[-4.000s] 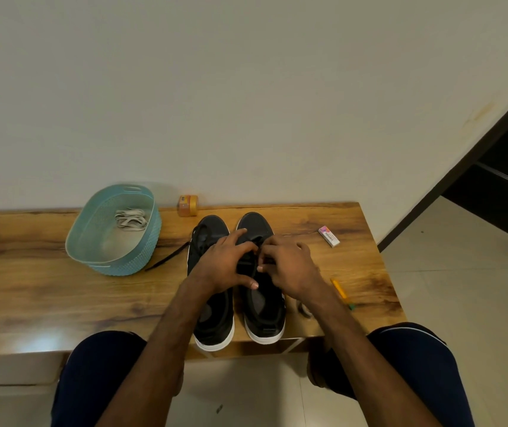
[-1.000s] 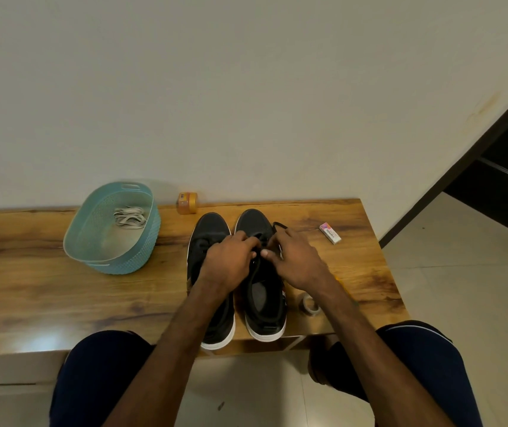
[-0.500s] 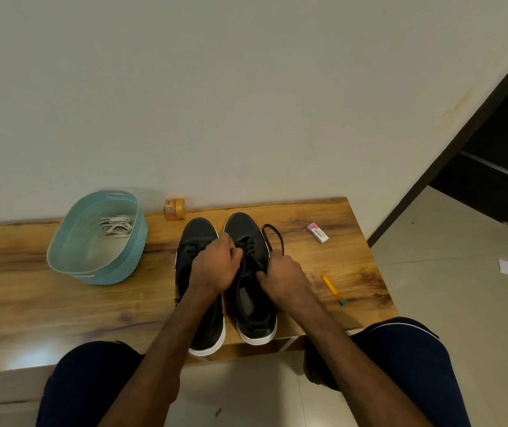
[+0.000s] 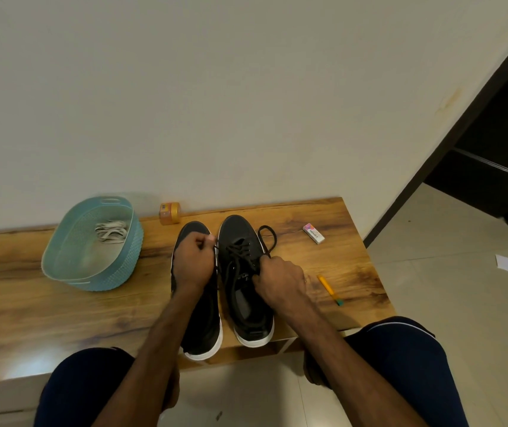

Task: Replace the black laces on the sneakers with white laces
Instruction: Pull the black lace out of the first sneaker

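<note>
Two black sneakers with white soles stand side by side on the wooden bench, toes toward the wall. My left hand (image 4: 193, 262) hovers over the left sneaker (image 4: 203, 328), fingers curled, pinching one strand of the black lace (image 4: 240, 251) that is threaded through the right sneaker (image 4: 246, 303). My right hand (image 4: 280, 280) grips the other strand at the right sneaker's right side, and a loop of it arcs out over the bench. White laces (image 4: 111, 231) lie bundled in the teal basket (image 4: 70, 269).
The wooden bench (image 4: 30, 303) stands against a plain wall. A small orange jar (image 4: 170, 212) is behind the sneakers. An eraser (image 4: 313, 233) and a yellow pencil (image 4: 328, 288) lie to the right. My knees are below the bench's front edge. Tiled floor opens at the right.
My hands have drawn apart, pulling the black lace strands out to both sides of the right sneaker. A loop of lace now shows to its right. The camera has shifted slightly.
</note>
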The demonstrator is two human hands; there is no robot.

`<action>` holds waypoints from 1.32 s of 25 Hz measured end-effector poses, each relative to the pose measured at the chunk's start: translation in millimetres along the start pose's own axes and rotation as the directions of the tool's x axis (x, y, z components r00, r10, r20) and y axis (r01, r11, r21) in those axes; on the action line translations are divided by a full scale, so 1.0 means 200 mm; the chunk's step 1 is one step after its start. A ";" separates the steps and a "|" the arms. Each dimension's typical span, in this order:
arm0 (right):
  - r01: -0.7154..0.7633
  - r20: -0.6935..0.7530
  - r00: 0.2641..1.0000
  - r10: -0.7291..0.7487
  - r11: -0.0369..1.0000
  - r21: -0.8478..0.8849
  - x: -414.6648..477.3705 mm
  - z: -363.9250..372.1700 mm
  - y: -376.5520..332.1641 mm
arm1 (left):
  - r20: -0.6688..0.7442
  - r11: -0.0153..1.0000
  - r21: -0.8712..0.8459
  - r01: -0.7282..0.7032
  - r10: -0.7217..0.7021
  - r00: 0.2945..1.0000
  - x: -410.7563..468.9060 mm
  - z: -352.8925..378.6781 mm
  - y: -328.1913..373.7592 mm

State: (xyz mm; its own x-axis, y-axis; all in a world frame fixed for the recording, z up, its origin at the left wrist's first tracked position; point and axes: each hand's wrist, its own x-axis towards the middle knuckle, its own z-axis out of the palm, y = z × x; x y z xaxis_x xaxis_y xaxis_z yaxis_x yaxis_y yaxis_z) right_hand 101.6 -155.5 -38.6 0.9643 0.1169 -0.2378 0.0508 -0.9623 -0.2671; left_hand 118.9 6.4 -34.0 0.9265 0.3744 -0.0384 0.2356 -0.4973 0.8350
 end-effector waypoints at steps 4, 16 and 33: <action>0.043 -0.022 0.999 -0.043 0.999 -0.008 -0.01 0.01 0.01 | 0.260 0.828 0.382 -0.411 0.331 0.907 -0.03 -0.01 0.02; 0.052 0.134 0.990 -0.046 0.998 -0.046 -0.01 0.05 0.00 | -0.102 0.801 0.597 -0.049 0.137 0.985 0.05 -0.21 0.03; 0.051 0.160 0.986 -0.045 0.998 -0.034 0.01 0.06 0.01 | -0.281 0.761 0.631 0.147 0.047 0.959 0.14 -0.48 -0.04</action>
State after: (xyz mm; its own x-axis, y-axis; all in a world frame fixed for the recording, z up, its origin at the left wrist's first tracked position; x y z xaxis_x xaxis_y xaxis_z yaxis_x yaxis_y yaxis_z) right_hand 99.6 -154.4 -50.7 0.9068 0.1977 -0.3722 0.1086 -0.9629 -0.2470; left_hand 114.4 95.8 11.6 0.8168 0.5552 0.1567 0.5012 -0.8175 0.2836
